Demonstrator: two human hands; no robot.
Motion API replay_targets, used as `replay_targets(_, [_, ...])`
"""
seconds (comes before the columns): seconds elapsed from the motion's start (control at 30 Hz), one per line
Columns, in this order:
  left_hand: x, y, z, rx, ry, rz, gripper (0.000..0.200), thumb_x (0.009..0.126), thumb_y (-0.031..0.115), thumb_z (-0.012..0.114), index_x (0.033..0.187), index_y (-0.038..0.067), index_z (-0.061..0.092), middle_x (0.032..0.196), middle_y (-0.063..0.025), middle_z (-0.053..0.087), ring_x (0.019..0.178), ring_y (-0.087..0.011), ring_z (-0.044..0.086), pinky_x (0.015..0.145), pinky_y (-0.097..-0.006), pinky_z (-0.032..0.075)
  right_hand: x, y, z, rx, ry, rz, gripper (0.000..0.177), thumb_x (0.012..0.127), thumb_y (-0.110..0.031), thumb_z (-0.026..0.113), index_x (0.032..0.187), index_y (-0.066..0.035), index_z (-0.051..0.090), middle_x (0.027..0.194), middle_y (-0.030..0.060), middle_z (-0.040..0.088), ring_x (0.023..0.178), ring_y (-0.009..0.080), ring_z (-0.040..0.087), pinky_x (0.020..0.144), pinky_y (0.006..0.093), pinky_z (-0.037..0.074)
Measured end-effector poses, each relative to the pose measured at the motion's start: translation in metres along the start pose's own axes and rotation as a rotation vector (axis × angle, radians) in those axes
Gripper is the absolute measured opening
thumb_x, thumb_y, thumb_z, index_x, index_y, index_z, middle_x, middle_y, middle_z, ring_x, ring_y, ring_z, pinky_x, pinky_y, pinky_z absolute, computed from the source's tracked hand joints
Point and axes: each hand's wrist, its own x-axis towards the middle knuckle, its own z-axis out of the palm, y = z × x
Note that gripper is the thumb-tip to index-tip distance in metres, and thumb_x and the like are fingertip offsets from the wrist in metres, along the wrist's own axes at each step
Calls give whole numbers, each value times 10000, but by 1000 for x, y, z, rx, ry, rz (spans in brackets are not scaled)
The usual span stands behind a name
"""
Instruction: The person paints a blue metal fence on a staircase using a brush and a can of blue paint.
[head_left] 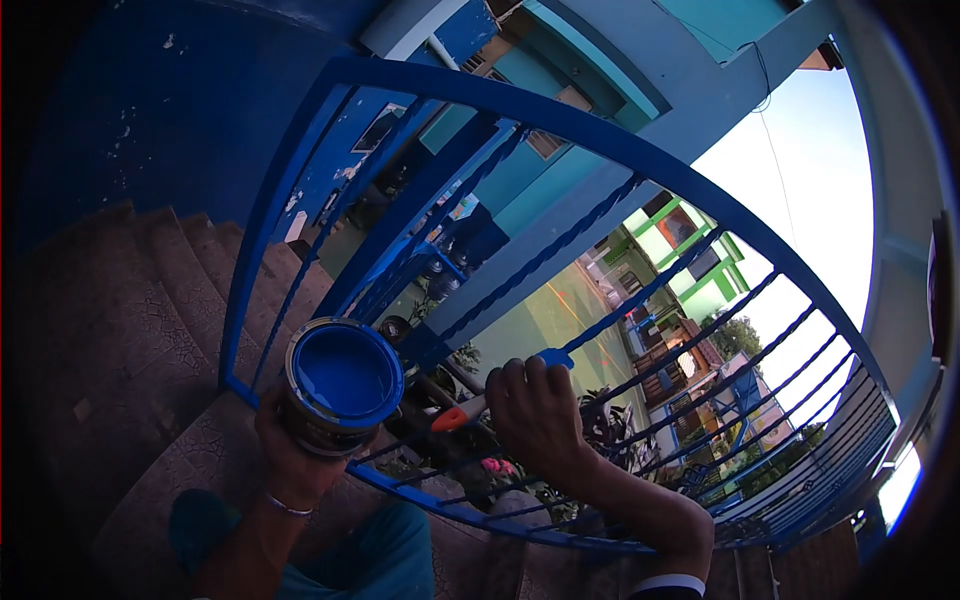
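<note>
My left hand (300, 460) is wrapped round an open paint can (345, 375) from below, and blue paint fills much of it. Blue smears mark the can's rim. In my right hand (535, 415) is a paintbrush (458, 414) with an orange handle end, held in closed fingers. Its blue-coated bristles (555, 357) show just beyond my knuckles, at a twisted bar (620, 315) of the blue metal railing (480, 95). Whether the bristles touch the bar is hard to tell. My fingers hide the middle of the brush.
Worn concrete stairs (190, 270) run along the left beside a dark blue wall (180, 110) with chipped paint. My knees in teal trousers (370, 555) are below the can. Plants (610, 420), a green court (545, 325) and buildings lie beyond the railing.
</note>
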Motion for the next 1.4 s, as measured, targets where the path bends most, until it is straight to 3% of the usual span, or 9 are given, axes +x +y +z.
replay_targets(0.27, [-8,10,11,-34,37,61,711,1008,619,480,1525,136,551,1437,-205,631,1262,-396,694,861,-619,671,-35,-18,3,455,-7,-5,313,838,-195,704,1132,-87,697,1001,68,630,943,227,585,813,406,424])
replay_targets(0.47, [0,9,2,-24,25,38,725,997,703,444,1475,179,592,1405,-185,658,1227,-401,688,881,-651,619,-18,13,-13,89,272,44,398,856,-214,721,1241,-119,681,1149,59,669,1020,233,615,852,396,409])
replay_targets(0.6, [-5,8,9,-28,24,28,729,1006,648,442,1518,142,557,1441,-209,629,1266,-407,682,874,-630,654,-44,-8,20,79,173,50,407,861,-208,716,1257,-121,685,1159,61,670,1030,227,620,830,394,410])
replay_targets(0.77, [-7,8,11,-38,32,24,751,1013,629,402,1550,120,529,1467,-230,608,1310,-421,664,885,-629,663,-68,-26,24,506,91,47,439,806,-173,784,1243,-159,738,1198,41,710,1013,239,632,845,433,419])
replay_targets(0.87, [-4,6,8,-35,27,35,755,1013,630,395,1553,118,526,1466,-235,607,1323,-423,655,904,-636,653,-51,2,-4,541,195,116,406,796,-262,810,1189,-181,748,1158,7,694,1001,213,627,872,411,414])
replay_targets(1.0, [-2,5,2,-53,-14,16,745,1011,621,413,1551,121,529,1464,-234,608,1324,-422,654,917,-639,645,-46,26,-4,74,377,117,462,809,-281,800,1259,-185,754,1238,37,703,1028,222,630,881,424,387])
replay_targets(1.07, [-3,7,5,-57,-34,4,740,1007,616,431,1550,123,531,1463,-229,610,1324,-420,654,923,-638,644,-51,18,19,56,310,86,472,824,-260,787,1288,-188,741,1236,44,706,1031,213,636,875,415,390])
replay_targets(1.1, [-4,7,6,-57,-50,-3,738,1005,614,440,1549,123,530,1463,-226,611,1326,-419,652,927,-637,643,-60,5,35,110,298,97,512,772,-161,790,1278,-232,750,1214,9,701,1086,223,615,882,458,386])
replay_targets(1.4, [-6,8,4,-72,-29,16,710,993,613,483,1504,128,567,1439,-207,626,1294,-398,665,900,-625,642,-76,-39,39,570,115,74,475,758,-229,834,1228,-212,764,1176,8,703,1029,234,630,854,428,409])
